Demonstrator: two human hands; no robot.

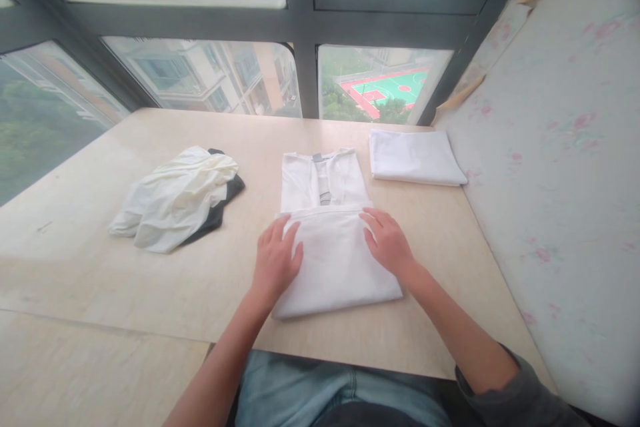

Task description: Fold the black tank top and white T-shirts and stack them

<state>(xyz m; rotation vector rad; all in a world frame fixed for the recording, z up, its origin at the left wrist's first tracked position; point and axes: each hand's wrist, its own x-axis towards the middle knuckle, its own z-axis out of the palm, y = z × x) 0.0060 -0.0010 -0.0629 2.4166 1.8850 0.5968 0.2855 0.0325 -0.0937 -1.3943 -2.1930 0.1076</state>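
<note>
A white shirt lies partly folded on the pale wooden surface, its lower part doubled up toward the collar. The collar end faces the window, with a small grey label at the neck. My left hand rests on the left edge of the folded part, fingers apart. On the right side, my right hand touches the folded edge with its fingers spread. Neither hand grips the cloth visibly.
A neatly folded white cloth lies at the back right, by the flowered wall. To the left sits a loose heap of cream cloth over a dark cloth. Windows line the surface's far edge.
</note>
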